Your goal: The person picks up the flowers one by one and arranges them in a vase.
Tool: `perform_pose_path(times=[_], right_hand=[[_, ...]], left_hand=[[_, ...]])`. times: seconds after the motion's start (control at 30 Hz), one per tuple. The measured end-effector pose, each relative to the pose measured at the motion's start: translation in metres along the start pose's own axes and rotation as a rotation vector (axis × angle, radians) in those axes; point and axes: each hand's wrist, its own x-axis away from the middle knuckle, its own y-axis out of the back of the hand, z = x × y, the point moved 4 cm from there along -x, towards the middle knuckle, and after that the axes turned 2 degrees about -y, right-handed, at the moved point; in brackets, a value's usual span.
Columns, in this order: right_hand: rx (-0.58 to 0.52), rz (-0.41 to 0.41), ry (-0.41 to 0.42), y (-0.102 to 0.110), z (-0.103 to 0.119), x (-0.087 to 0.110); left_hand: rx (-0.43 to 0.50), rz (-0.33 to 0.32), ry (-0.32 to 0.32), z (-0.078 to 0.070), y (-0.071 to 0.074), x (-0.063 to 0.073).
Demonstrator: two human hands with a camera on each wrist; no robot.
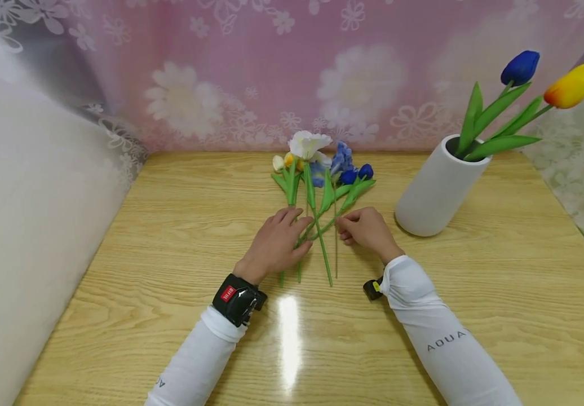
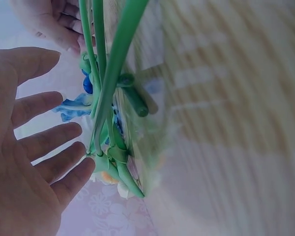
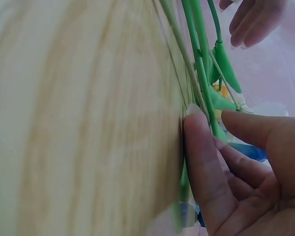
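Several artificial flowers lie bunched on the table, their heads to the back: a white flower [image 1: 308,144], a ruffled blue flower [image 1: 341,158], blue tulips [image 1: 365,171] and small white and yellow ones. My left hand [image 1: 278,239] is spread above the green stems [image 2: 103,93], fingers apart and nothing in its grasp. At the right of the bunch, my right hand [image 1: 368,230] has thumb and curled index finger at the thin brownish stem [image 1: 336,254] of the ruffled blue flower. That stem runs between thumb and index fingertip [image 3: 194,123] in the right wrist view.
A white vase [image 1: 436,192] stands at the right with a blue tulip [image 1: 520,67] and a yellow-orange tulip [image 1: 573,85] in it. Behind the wooden table [image 1: 180,254] hangs a pink floral curtain [image 1: 261,73]. A white surface [image 1: 33,214] borders the left.
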Motion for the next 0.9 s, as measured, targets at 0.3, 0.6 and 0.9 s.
perform_pose_path(times=[0.3, 0.6, 0.9], right_hand=[[-0.038, -0.017, -0.028, 0.0025, -0.0020, -0.0071], [-0.088, -0.076, -0.018, 0.0065, -0.0054, -0.0060], [-0.235, -0.182, 0.062, 0.0083, -0.0009, -0.0007]], left_hand=[[0.027, -0.026, -0.008, -0.0016, 0.0002, 0.0006], [0.018, -0.035, -0.002, -0.0007, 0.0006, 0.0036], [0.017, -0.012, 0.017, 0.0015, 0.0028, 0.0059]])
